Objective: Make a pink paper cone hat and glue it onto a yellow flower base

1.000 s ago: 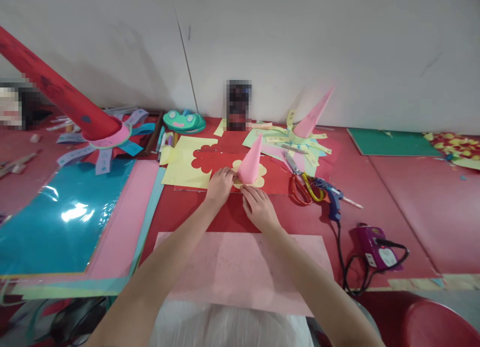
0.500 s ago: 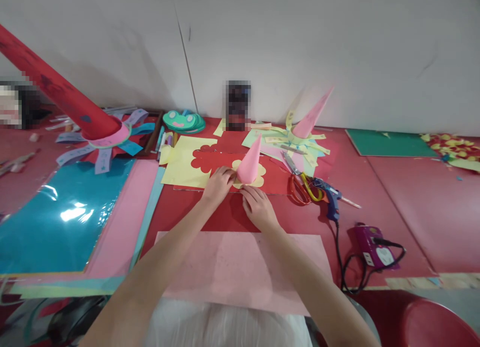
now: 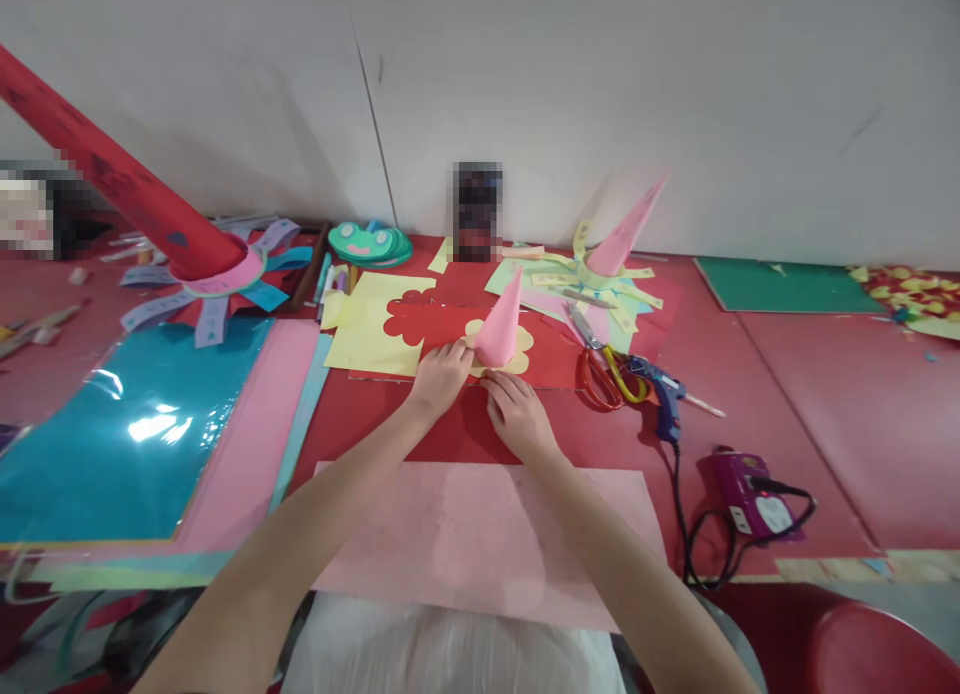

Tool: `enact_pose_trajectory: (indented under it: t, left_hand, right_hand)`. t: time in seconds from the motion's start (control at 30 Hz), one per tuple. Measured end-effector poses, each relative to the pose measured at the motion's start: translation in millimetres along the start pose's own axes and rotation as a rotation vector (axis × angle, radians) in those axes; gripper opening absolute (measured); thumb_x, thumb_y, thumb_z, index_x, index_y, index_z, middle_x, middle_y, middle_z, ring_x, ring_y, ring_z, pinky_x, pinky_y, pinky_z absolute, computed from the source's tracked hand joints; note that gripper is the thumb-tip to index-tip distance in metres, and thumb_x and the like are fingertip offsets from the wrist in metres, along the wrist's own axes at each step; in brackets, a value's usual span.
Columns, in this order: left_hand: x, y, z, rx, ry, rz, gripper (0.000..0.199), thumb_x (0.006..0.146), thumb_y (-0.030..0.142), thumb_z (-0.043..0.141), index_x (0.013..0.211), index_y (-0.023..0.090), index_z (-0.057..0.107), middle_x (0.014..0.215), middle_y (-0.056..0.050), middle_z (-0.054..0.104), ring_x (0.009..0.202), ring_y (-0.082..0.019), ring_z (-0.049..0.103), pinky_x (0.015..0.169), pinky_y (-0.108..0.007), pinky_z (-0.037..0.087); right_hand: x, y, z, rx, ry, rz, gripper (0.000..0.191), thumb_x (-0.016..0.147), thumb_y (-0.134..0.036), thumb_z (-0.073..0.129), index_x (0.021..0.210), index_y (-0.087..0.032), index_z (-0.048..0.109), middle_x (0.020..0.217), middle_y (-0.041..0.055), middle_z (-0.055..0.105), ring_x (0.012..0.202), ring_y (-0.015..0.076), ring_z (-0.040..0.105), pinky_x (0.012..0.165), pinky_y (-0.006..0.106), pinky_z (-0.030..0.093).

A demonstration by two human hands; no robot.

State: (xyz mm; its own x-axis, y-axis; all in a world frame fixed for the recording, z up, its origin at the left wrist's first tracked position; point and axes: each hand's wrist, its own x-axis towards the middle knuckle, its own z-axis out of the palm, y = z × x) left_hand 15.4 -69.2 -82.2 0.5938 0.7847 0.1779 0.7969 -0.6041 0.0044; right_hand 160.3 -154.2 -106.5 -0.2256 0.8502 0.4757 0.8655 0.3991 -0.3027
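Note:
A pink paper cone (image 3: 501, 326) stands upright on a pale yellow flower-shaped paper (image 3: 520, 357), over a red paper sheet (image 3: 555, 359). My left hand (image 3: 444, 374) is at the flower's left edge, beside the cone's base, its fingers pressed together. At the flower's near edge is my right hand (image 3: 519, 412), fingers bent over the paper rim. Both hands look closed on the flower's edge; the fingertips are partly hidden. Left of them lies a yellow sheet (image 3: 367, 324) with a red scalloped shape across it.
Scissors (image 3: 600, 374) and a blue glue gun (image 3: 664, 399) lie right, its cord by a purple power box (image 3: 754, 499). Behind stands another pink cone (image 3: 628, 229). Left are a red cone hat (image 3: 150, 194) and a blue sheet (image 3: 150, 414). Pink paper (image 3: 480, 544) lies in front.
The view has shifted slightly. My left hand's fingers have moved a little at the flower's edge; my right hand and the cone look nearly unchanged.

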Motion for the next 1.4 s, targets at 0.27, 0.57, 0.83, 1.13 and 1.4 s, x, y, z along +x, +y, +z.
enact_pose_trajectory:
  t: [0.27, 0.57, 0.83, 1.13, 1.4]
  left_hand:
    - [3.0, -8.5, 6.7, -0.203, 0.075, -0.094, 0.02, 0.092, 0.016, 0.045, 0.095, 0.015, 0.065, 0.097, -0.009, 0.067, 0.086, -0.022, 0.064, 0.078, -0.035, 0.049]
    - [7.4, -20.6, 1.7, -0.422, -0.022, -0.122, 0.048, 0.088, 0.034, 0.055, 0.133, 0.019, 0.049, 0.136, -0.007, 0.054, 0.127, -0.023, 0.049, 0.107, -0.038, 0.038]
    - [3.2, -15.6, 9.8, -0.356, -0.054, -0.048, 0.045, 0.093, 0.035, 0.043, 0.135, 0.021, 0.049, 0.142, -0.005, 0.049, 0.137, -0.021, 0.038, 0.116, -0.044, 0.024]
    - [3.5, -20.7, 13.4, -0.387, 0.067, -0.061, 0.035, 0.088, 0.028, 0.056, 0.121, 0.019, 0.061, 0.129, -0.008, 0.061, 0.125, -0.022, 0.053, 0.113, -0.044, 0.033]
    - [1.9, -15.4, 6.5, -0.356, 0.069, -0.09, 0.021, 0.087, 0.023, 0.06, 0.107, 0.021, 0.066, 0.118, -0.007, 0.068, 0.114, -0.022, 0.061, 0.098, -0.041, 0.046]
  right_hand:
    - [-2.3, 0.9, -6.2, 0.081, 0.132, 0.098, 0.033, 0.09, -0.012, 0.038, 0.112, -0.018, 0.062, 0.113, 0.0105, 0.067, 0.109, 0.0218, 0.059, 0.094, 0.04, 0.05]
    - [18.0, 30.9, -15.3, 0.123, 0.152, 0.389, 0.049, 0.095, -0.029, 0.035, 0.142, -0.016, 0.034, 0.141, 0.0137, 0.048, 0.131, 0.0232, 0.045, 0.106, 0.046, 0.041]
    - [17.7, 38.4, 0.0, 0.001, -0.086, 0.387, 0.049, 0.094, -0.024, 0.033, 0.141, -0.012, 0.038, 0.143, 0.0125, 0.047, 0.139, 0.0226, 0.035, 0.116, 0.048, 0.025]
    - [17.5, 38.0, -2.5, 0.008, -0.084, 0.392, 0.045, 0.094, -0.026, 0.035, 0.136, -0.015, 0.045, 0.143, 0.0104, 0.047, 0.139, 0.0221, 0.035, 0.115, 0.047, 0.026]
    - [16.4, 40.6, -1.2, 0.027, -0.046, 0.369, 0.042, 0.092, -0.024, 0.038, 0.132, -0.016, 0.048, 0.141, 0.0098, 0.05, 0.137, 0.0231, 0.038, 0.114, 0.049, 0.029]
